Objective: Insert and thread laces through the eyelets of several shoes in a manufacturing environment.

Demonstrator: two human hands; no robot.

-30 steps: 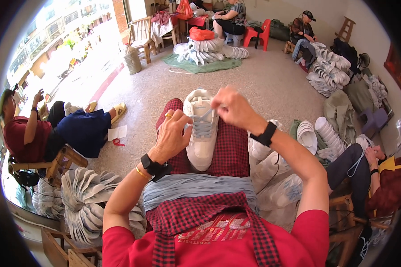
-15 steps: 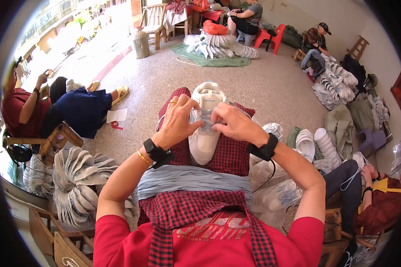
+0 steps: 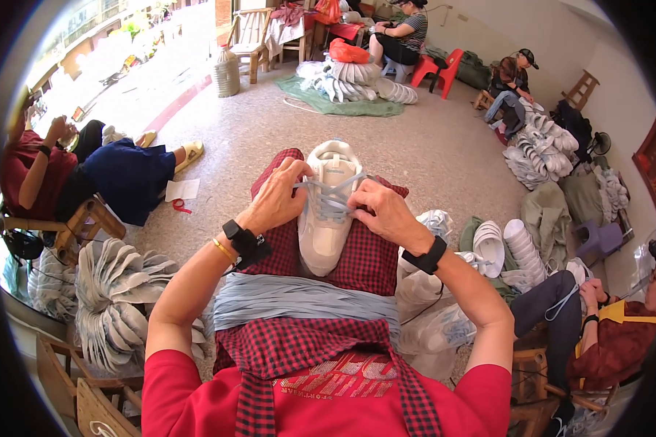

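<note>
A white sneaker (image 3: 321, 246) rests on the red-and-black checked cloth over my knees, toe toward me. Pale blue shoelace (image 3: 331, 204) criss-crosses its upper. My left hand (image 3: 278, 195) pinches one lace strand at the shoe's left side, by the collar. On the opposite side, my right hand (image 3: 386, 211) has thumb and fingers closed on lace beside the eyelets. Across my lap lies a thick bundle of pale blue laces (image 3: 306, 302).
Stacked shoe uppers (image 3: 116, 306) stand at my left. White shoes (image 3: 437, 328) and nested uppers (image 3: 521, 251) lie at my right. Co-workers sit on both sides and farther back. A red chair (image 3: 439, 71) and a green sheet (image 3: 372, 108) with uppers are across the floor.
My hands have moved apart from over the laces to either side of the shoe, drawing strands outward. The crossed lacing is now more exposed. The view has shifted slightly.
</note>
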